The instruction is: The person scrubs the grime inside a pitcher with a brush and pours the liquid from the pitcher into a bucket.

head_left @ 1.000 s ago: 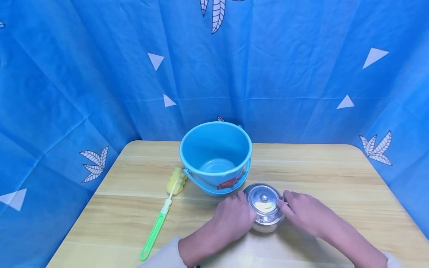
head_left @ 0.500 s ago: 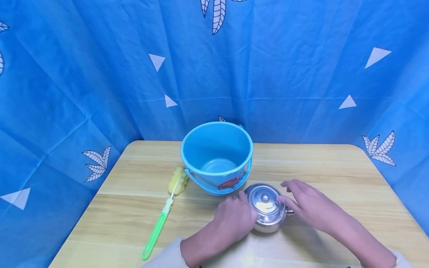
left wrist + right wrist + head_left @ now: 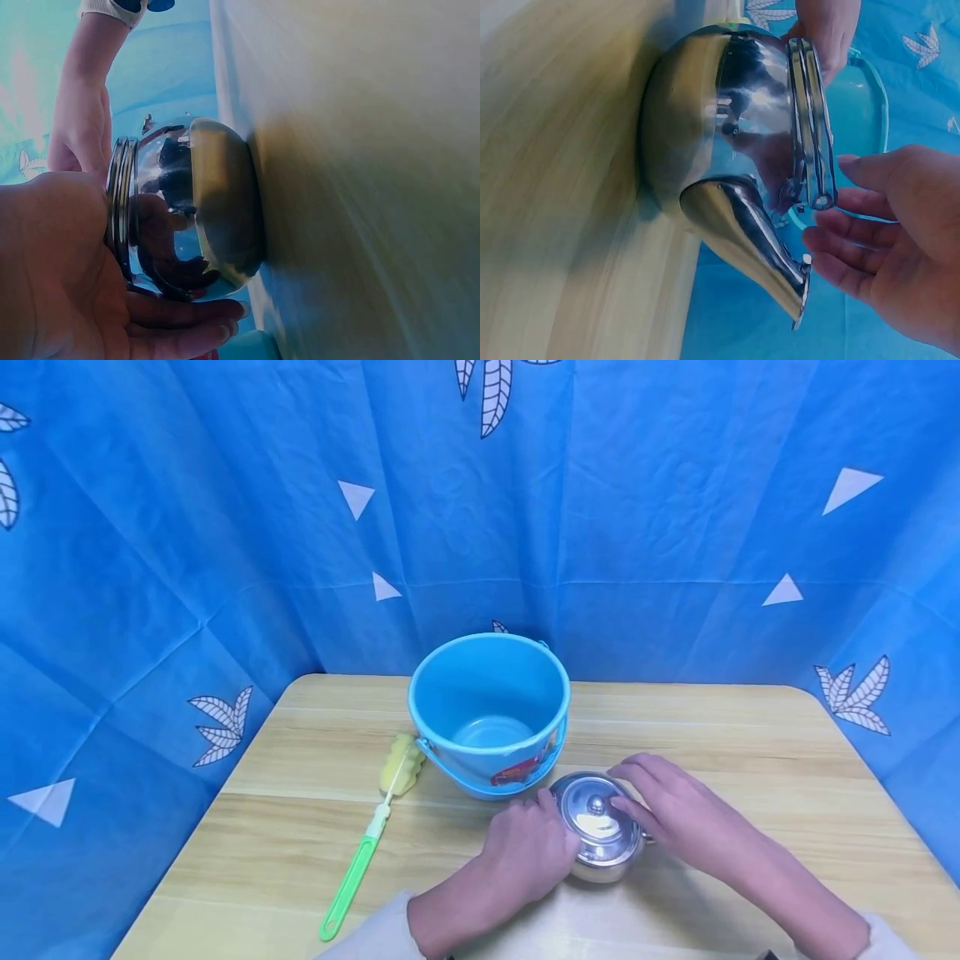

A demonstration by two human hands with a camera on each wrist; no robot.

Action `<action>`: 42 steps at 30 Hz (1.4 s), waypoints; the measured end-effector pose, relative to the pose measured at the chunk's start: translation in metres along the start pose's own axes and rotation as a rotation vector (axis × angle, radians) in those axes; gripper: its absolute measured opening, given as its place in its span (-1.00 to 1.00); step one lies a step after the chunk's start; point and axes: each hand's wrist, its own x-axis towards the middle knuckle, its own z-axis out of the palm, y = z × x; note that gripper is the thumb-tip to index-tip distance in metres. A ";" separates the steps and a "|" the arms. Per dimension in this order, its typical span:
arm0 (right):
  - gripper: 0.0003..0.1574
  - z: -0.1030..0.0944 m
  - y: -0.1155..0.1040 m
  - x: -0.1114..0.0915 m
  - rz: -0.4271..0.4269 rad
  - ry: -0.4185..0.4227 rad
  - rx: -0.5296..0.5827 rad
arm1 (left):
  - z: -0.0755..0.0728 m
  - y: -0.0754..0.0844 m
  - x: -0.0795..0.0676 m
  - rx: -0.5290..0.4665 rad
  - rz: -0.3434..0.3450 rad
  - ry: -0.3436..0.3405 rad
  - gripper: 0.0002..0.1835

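A shiny steel teapot (image 3: pixel 598 852) stands upright on the table, its round lid (image 3: pixel 588 831) on top with a small knob (image 3: pixel 597 805). In the right wrist view its spout (image 3: pixel 739 240) points toward the right-hand side. My left hand (image 3: pixel 528 852) grips the teapot's left side; in the left wrist view its fingers (image 3: pixel 187 341) curl along the pot's wall. Whether there is a handle under that palm is hidden. My right hand (image 3: pixel 671 810) hovers over the lid's right edge, fingers loosely bent, thumb close to the knob. Contact with the knob cannot be made out.
A light blue bucket (image 3: pixel 450 760) stands just behind the teapot, its handle hanging down in front. To its left lies a sponge brush (image 3: pixel 358 868) with a green grip and yellow head. A blue patterned curtain (image 3: pixel 637 527) surrounds the wooden table (image 3: pixel 750 735).
My right hand has come off the teapot's spout side, lifted, and moved left over the lid toward the knob. My left hand keeps its hold on the teapot.
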 end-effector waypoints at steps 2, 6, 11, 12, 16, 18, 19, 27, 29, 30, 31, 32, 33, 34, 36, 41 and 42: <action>-0.56 0.001 -0.001 0.001 -0.008 0.002 0.002 | 0.001 0.000 0.000 0.004 0.001 0.016 -0.57; -0.56 0.002 -0.003 0.003 -0.045 0.019 0.007 | 0.002 0.000 0.000 0.023 0.011 0.033 -0.57; -0.53 0.005 -0.006 0.004 -0.075 0.033 0.014 | 0.002 0.000 0.000 0.034 0.010 0.045 -0.59; -0.53 0.005 -0.007 0.004 -0.074 0.031 0.014 | 0.002 0.000 0.000 0.033 0.011 0.050 -0.59; -0.53 0.006 -0.009 0.005 -0.075 0.025 0.016 | 0.003 0.000 0.000 0.030 0.012 0.061 -0.60; -0.56 0.007 -0.009 0.005 -0.080 0.025 0.019 | 0.003 0.000 0.000 0.037 0.016 0.060 -0.58; -0.57 0.007 -0.010 0.005 -0.081 0.025 0.019 | 0.003 0.000 0.000 0.039 0.015 0.054 -0.56; -0.63 0.009 -0.012 0.005 -0.076 0.010 0.027 | 0.000 0.001 0.000 0.052 0.018 0.011 -0.48; -0.63 0.010 -0.013 0.005 -0.084 0.013 0.029 | 0.001 0.000 0.000 0.051 0.019 0.021 -0.51; -0.64 0.010 -0.013 0.006 -0.088 0.014 0.031 | 0.001 0.000 0.000 0.048 0.019 0.026 -0.52; -0.63 0.010 -0.013 0.006 -0.092 0.013 0.032 | 0.001 0.000 0.000 0.047 0.018 0.031 -0.53; -0.63 0.010 -0.014 0.006 -0.096 0.013 0.031 | 0.001 0.000 0.000 0.048 0.018 0.035 -0.54; -0.63 0.010 -0.014 0.006 -0.099 0.012 0.026 | 0.001 0.000 -0.001 0.049 0.018 0.036 -0.55; -0.62 0.010 -0.014 0.006 -0.101 0.011 0.028 | 0.001 0.001 -0.001 0.050 0.017 0.036 -0.55; -0.61 0.011 -0.014 0.007 -0.106 0.009 0.026 | 0.001 0.001 0.000 0.053 0.016 0.031 -0.54; -0.59 0.012 -0.014 0.007 -0.128 0.017 0.021 | 0.000 0.001 0.000 0.059 0.013 0.010 -0.50; -0.59 0.012 -0.014 0.007 -0.133 0.020 0.018 | 0.000 0.001 0.000 0.061 0.013 0.006 -0.49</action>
